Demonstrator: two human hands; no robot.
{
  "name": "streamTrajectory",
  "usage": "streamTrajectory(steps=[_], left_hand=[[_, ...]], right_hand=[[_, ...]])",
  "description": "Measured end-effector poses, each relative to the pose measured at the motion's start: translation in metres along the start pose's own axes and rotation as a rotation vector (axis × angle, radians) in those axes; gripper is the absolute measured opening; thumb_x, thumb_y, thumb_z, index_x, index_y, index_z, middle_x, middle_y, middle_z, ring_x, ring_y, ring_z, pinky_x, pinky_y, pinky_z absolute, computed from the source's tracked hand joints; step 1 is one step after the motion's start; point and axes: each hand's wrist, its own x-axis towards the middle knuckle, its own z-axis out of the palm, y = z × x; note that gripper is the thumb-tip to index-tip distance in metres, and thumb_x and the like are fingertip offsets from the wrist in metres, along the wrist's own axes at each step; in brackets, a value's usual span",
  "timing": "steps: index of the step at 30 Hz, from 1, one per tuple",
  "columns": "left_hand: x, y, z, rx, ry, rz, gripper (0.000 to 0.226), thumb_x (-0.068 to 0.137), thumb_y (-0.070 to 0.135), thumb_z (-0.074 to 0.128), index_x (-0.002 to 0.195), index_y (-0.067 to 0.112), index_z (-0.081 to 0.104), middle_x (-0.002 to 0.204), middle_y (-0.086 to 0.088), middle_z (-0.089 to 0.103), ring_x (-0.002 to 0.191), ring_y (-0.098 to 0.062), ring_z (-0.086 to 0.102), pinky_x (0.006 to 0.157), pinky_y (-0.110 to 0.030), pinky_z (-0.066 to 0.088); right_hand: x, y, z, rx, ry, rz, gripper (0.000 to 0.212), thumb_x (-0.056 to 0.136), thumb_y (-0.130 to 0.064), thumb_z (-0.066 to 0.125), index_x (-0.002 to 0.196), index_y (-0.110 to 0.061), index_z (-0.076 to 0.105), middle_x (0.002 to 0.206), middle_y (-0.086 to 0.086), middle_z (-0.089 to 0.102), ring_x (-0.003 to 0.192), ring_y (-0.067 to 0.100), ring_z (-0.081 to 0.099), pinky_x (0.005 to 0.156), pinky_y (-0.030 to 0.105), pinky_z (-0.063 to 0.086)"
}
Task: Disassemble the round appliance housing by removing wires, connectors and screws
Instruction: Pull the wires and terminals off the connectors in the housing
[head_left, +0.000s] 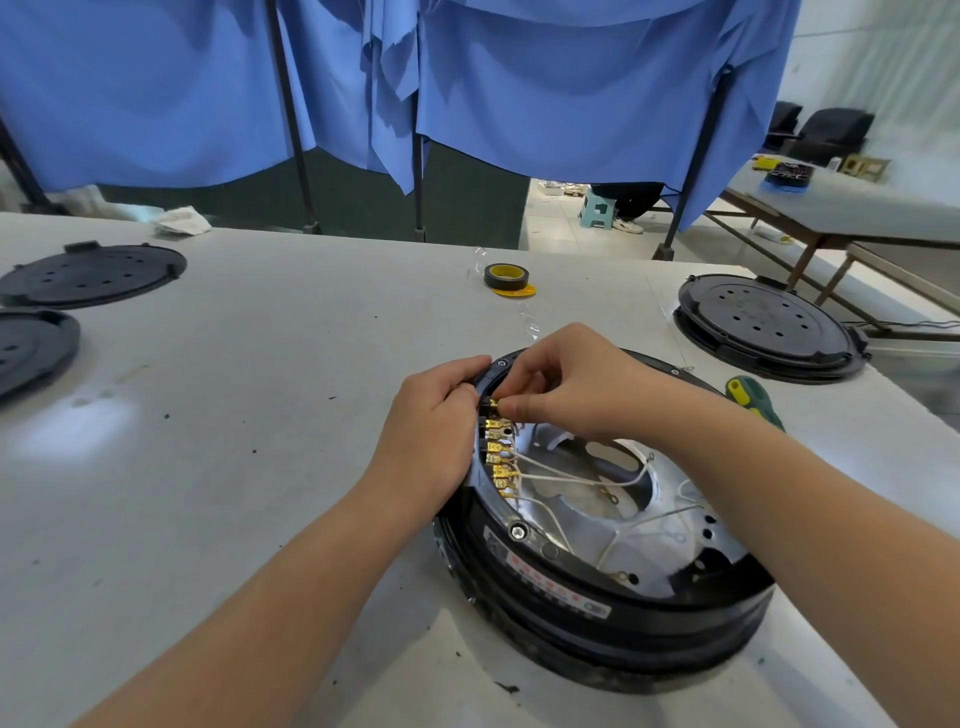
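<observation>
Round black plastic appliance housing (613, 613) lying open-side up on grey table (249, 415), under both hands | left hand (434, 431) curled, gripping housing rim | right hand (571, 384) pinching topmost brass spade connector (494, 403) between fingertips

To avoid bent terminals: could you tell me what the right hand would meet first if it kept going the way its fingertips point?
Probably the left hand: the right hand pinches the top brass connector, fingertips pointing that way.
</observation>
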Motion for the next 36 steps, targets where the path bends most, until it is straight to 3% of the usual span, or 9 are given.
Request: streamTrajectory(steps=[3, 6, 11, 16, 18, 22, 26, 32, 36], left_hand=[[-0.001, 0.001, 0.001, 0.009, 0.005, -0.004, 0.042, 0.091, 0.001, 0.042, 0.110, 0.025, 0.070, 0.080, 0.032, 0.062, 0.083, 0.014, 0.060, 0.069, -0.002, 0.045], [-0.001, 0.002, 0.000, -0.003, -0.005, 0.002, 0.047, 0.090, -0.001, 0.042, 0.096, 0.035, 0.071, 0.073, 0.033, 0.064, 0.079, 0.015, 0.060, 0.067, -0.001, 0.044], [0.000, 0.001, 0.001, 0.003, 0.018, 0.001, 0.040, 0.090, -0.001, 0.043, 0.112, 0.018, 0.070, 0.081, 0.032, 0.061, 0.078, 0.020, 0.058, 0.067, 0.003, 0.042], [-0.001, 0.002, 0.001, 0.020, 0.012, -0.001, 0.040, 0.091, 0.001, 0.043, 0.119, 0.016, 0.067, 0.090, 0.024, 0.061, 0.093, 0.003, 0.059, 0.078, -0.008, 0.044], [-0.001, 0.001, 0.001, 0.022, 0.015, -0.007, 0.040, 0.091, 0.001, 0.043, 0.119, 0.016, 0.067, 0.092, 0.022, 0.062, 0.096, -0.001, 0.061, 0.082, -0.012, 0.045], [0.000, 0.001, 0.001, 0.032, 0.021, -0.008, 0.040, 0.090, 0.001, 0.044, 0.110, 0.024, 0.069, 0.080, 0.034, 0.061, 0.086, 0.013, 0.060, 0.074, -0.003, 0.044], [0.000, 0.000, 0.002, 0.038, 0.039, -0.008, 0.040, 0.090, 0.001, 0.044, 0.118, 0.017, 0.068, 0.096, 0.018, 0.064, 0.100, -0.005, 0.061, 0.088, -0.018, 0.045], [0.001, 0.000, 0.001, 0.035, 0.028, -0.021, 0.039, 0.090, 0.001, 0.044, 0.108, 0.025, 0.070, 0.081, 0.032, 0.062, 0.089, 0.008, 0.060, 0.079, -0.012, 0.045], [0.001, 0.000, 0.002, 0.034, 0.061, -0.021, 0.040, 0.089, 0.000, 0.043, 0.116, 0.015, 0.068, 0.102, 0.011, 0.066, 0.105, -0.009, 0.061, 0.094, -0.025, 0.046]], right_hand=[[0.000, 0.000, 0.000, -0.009, -0.012, -0.008, 0.011, 0.083, -0.017, 0.073, 0.074, -0.024, 0.071, 0.046, -0.017, 0.059, 0.043, -0.004, 0.051, 0.045, 0.006, 0.037], [0.000, 0.000, 0.002, -0.014, 0.024, 0.015, 0.014, 0.082, -0.019, 0.073, 0.070, -0.025, 0.070, 0.047, -0.015, 0.060, 0.042, -0.003, 0.052, 0.044, 0.008, 0.038], [0.000, -0.001, 0.005, -0.003, 0.057, 0.054, 0.016, 0.081, -0.020, 0.074, 0.067, -0.026, 0.070, 0.054, -0.010, 0.064, 0.045, -0.001, 0.055, 0.044, 0.011, 0.041], [-0.001, -0.003, 0.001, -0.005, 0.009, 0.029, 0.010, 0.082, -0.014, 0.073, 0.073, -0.019, 0.072, 0.046, -0.012, 0.056, 0.041, -0.002, 0.046, 0.044, 0.009, 0.037], [-0.001, -0.003, 0.002, -0.020, 0.017, 0.036, 0.012, 0.082, -0.016, 0.073, 0.072, -0.022, 0.072, 0.047, -0.014, 0.059, 0.044, -0.003, 0.052, 0.049, 0.011, 0.041], [0.001, -0.004, 0.004, -0.068, 0.060, 0.103, 0.016, 0.079, -0.027, 0.074, 0.064, -0.028, 0.069, 0.062, -0.010, 0.068, 0.067, 0.008, 0.063, 0.069, 0.028, 0.052], [0.001, -0.004, 0.004, -0.051, 0.069, 0.129, 0.019, 0.079, -0.028, 0.075, 0.062, -0.028, 0.069, 0.054, -0.012, 0.063, 0.056, 0.004, 0.057, 0.057, 0.023, 0.045], [0.000, 0.000, -0.006, -0.090, 0.014, 0.046, 0.017, 0.083, -0.018, 0.072, 0.069, -0.028, 0.069, 0.050, -0.019, 0.061, 0.048, -0.006, 0.055, 0.052, 0.011, 0.041], [-0.008, 0.011, -0.018, 0.007, -0.008, 0.091, 0.012, 0.080, -0.020, 0.075, 0.071, -0.026, 0.072, 0.057, -0.011, 0.068, 0.053, -0.004, 0.060, 0.052, 0.011, 0.045]])
